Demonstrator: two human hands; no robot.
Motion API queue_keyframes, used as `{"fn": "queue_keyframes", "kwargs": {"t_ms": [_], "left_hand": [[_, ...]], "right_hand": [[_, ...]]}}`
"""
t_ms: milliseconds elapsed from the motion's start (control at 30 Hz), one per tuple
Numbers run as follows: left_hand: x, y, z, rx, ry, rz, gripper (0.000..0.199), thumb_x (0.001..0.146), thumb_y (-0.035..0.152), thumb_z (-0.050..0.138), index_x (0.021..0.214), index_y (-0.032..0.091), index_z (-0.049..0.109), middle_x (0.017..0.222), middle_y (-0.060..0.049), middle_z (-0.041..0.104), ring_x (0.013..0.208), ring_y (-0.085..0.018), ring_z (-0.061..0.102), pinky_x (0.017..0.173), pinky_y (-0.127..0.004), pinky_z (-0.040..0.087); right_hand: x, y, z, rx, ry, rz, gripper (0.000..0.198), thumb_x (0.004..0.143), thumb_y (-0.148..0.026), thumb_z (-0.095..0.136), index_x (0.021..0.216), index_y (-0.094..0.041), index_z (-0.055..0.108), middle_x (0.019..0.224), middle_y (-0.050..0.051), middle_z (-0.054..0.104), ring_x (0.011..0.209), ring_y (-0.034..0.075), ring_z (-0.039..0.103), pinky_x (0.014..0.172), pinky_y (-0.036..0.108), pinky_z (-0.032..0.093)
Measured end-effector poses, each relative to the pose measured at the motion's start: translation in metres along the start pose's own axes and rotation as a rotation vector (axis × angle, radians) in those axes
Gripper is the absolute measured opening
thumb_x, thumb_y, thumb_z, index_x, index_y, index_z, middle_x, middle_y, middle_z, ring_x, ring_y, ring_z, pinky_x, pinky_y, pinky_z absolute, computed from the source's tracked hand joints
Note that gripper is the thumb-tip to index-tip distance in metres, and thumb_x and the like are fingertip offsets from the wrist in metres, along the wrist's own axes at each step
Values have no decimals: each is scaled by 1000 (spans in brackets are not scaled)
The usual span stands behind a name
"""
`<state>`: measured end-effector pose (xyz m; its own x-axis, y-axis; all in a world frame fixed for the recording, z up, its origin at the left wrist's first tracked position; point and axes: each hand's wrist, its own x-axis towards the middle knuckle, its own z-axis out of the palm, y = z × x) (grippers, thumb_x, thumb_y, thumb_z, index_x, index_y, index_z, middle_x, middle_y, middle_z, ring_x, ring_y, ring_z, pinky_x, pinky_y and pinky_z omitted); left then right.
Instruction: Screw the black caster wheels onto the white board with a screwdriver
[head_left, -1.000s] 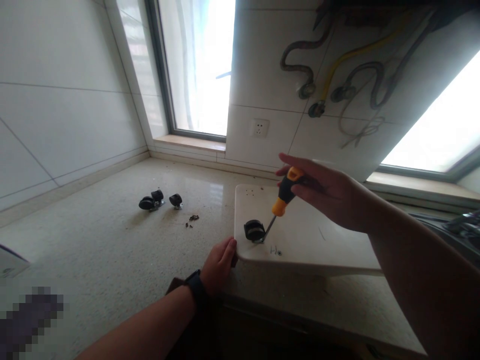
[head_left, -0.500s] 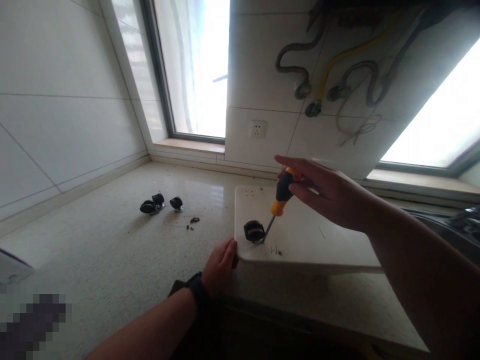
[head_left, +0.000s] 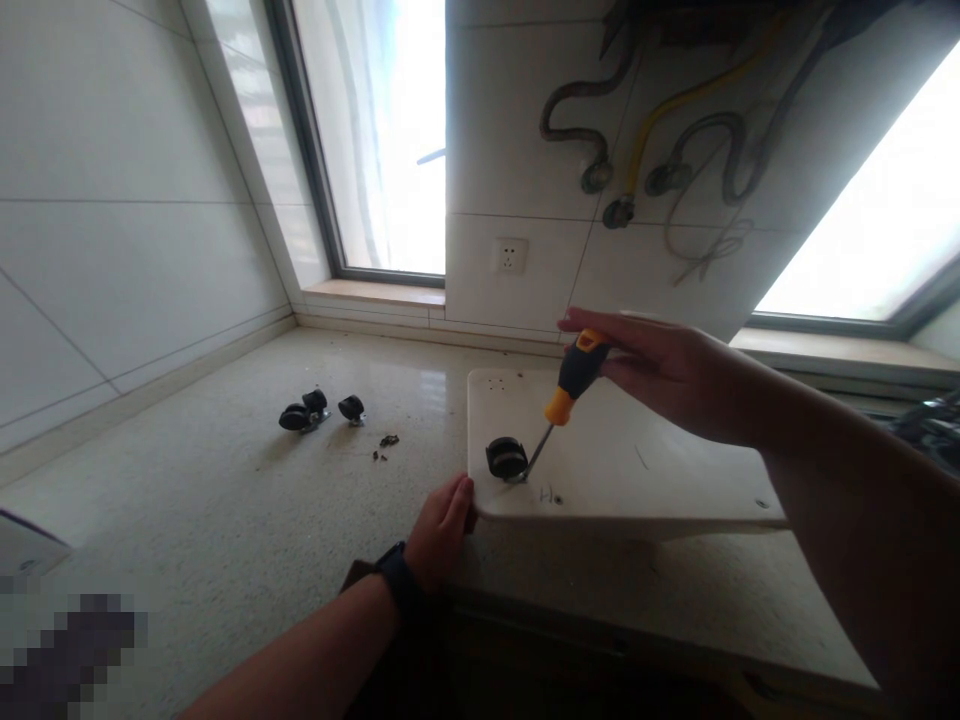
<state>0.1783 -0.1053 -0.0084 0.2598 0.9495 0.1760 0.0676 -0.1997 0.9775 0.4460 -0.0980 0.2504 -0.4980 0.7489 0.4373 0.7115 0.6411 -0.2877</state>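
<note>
A white board with rounded corners lies on the counter, with a black caster wheel standing on its near left corner. My left hand grips the board's left edge by that corner, its fingertips partly hidden. My right hand holds a yellow-and-black screwdriver by the top of its handle, fingers stretched over the end and thumb beneath. The screwdriver leans to the right, its tip down at the caster's metal plate. The screw under the tip is too small to make out.
Several loose casters and a few small screws lie on the speckled counter to the left. A wall socket, hoses and valves are on the tiled wall behind. A metal tap is at far right.
My right hand has shifted slightly right, and the screwdriver leans further over to the right. Its tip stays at the caster's plate. My left hand keeps its place on the board's edge.
</note>
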Motion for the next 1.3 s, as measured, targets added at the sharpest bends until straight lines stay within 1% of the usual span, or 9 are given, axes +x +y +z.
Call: {"fn": "queue_keyframes", "kwargs": {"t_ms": [267, 333, 400, 567, 700, 867, 1000, 1167, 1300], "left_hand": [[0, -1, 1, 17, 9, 7, 52, 107, 62, 36, 81, 20, 52, 69, 2, 49, 62, -15, 44, 59, -28, 34], [0, 0, 1, 21, 14, 8, 52, 106, 63, 36, 81, 20, 52, 69, 2, 49, 62, -15, 43, 59, -28, 33], [0, 0, 1, 19, 16, 7, 52, 106, 63, 37, 80, 21, 51, 69, 2, 49, 62, -15, 43, 59, -28, 33], [-1, 0, 1, 5, 12, 1, 52, 106, 63, 36, 80, 21, 50, 68, 2, 49, 61, -15, 44, 59, -28, 35], [-1, -1, 1, 9, 13, 3, 52, 107, 62, 36, 79, 21, 50, 68, 2, 50, 62, -15, 45, 59, -28, 35], [-1, 0, 0, 32, 11, 5, 54, 107, 63, 35, 78, 20, 53, 68, 1, 53, 63, -16, 48, 62, -29, 37], [0, -1, 0, 42, 8, 2, 54, 107, 62, 35, 78, 20, 53, 68, 1, 54, 63, -16, 49, 62, -29, 37], [0, -2, 1, 32, 9, 3, 54, 107, 62, 34, 79, 20, 52, 69, 1, 54, 63, -16, 49, 62, -29, 38], [0, -1, 1, 29, 12, 4, 54, 106, 63, 35, 78, 20, 53, 69, 0, 55, 63, -16, 50, 62, -28, 39]], "right_hand": [[5, -11, -3, -156, 63, 8, 53, 96, -54, 65, 140, -24, 67, 101, 9, 76, 82, 24, 72, 76, 42, 56], [5, -11, -1, -240, 97, 3, 54, 94, -59, 64, 130, -20, 72, 100, 11, 75, 83, 26, 70, 76, 45, 56], [4, -7, -1, -257, 74, 32, 60, 97, -60, 59, 140, -19, 67, 108, 14, 76, 92, 31, 71, 82, 51, 57], [-2, 8, -4, -39, -33, 39, 62, 103, -53, 49, 161, -29, 45, 152, 10, 60, 136, 34, 60, 116, 59, 44], [2, 3, -5, 12, -34, 55, 60, 101, -50, 56, 159, -33, 48, 128, 8, 74, 110, 27, 73, 99, 50, 56], [16, -17, 1, -154, 85, 59, 41, 91, -58, 70, 116, -26, 75, 88, 4, 75, 74, 21, 69, 70, 37, 52], [24, -25, 2, -322, 79, 22, 40, 91, -62, 66, 98, -24, 76, 82, 7, 72, 71, 23, 65, 70, 40, 48], [26, -25, -10, -161, -101, -42, 46, 100, -44, 50, 138, -25, 68, 120, 10, 76, 101, 27, 71, 85, 40, 51], [26, -29, -16, -115, -180, -35, 49, 99, -48, 57, 144, -32, 61, 100, 4, 77, 79, 21, 70, 70, 34, 47]]}}
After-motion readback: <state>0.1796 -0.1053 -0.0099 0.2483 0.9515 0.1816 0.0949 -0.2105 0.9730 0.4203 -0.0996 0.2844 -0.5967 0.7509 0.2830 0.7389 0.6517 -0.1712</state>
